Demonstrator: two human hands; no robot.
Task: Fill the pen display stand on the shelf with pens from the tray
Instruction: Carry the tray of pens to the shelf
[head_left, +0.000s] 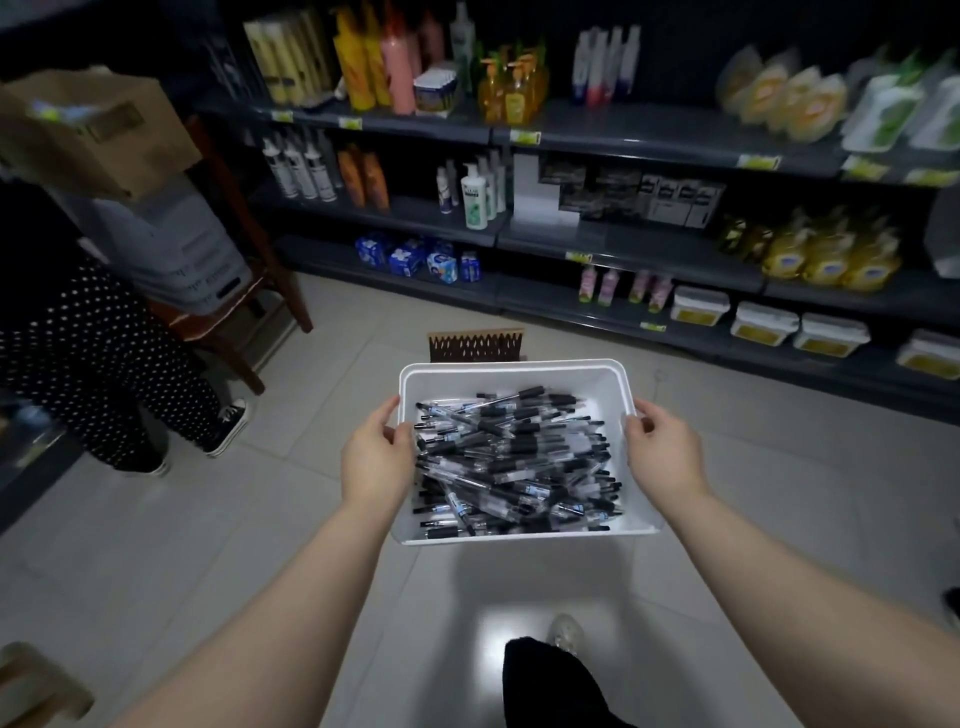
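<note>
Tray (514, 382) held over the floor (291, 519), near the shelf (623, 244); left hand (376, 457) and right hand (662, 452) each curl over a side rim. Pens (514, 462): loose heap, light, slick, probably slide if tilted. Tray looks rigid; side rims the best hold, kept level.

Pens (511, 462) in tray (511, 371), shelves (623, 244) beyond, chair (234, 306) left.

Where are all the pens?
In the head view, the pens lie heaped in the white tray, held mid-frame between left hand and right hand.
</note>
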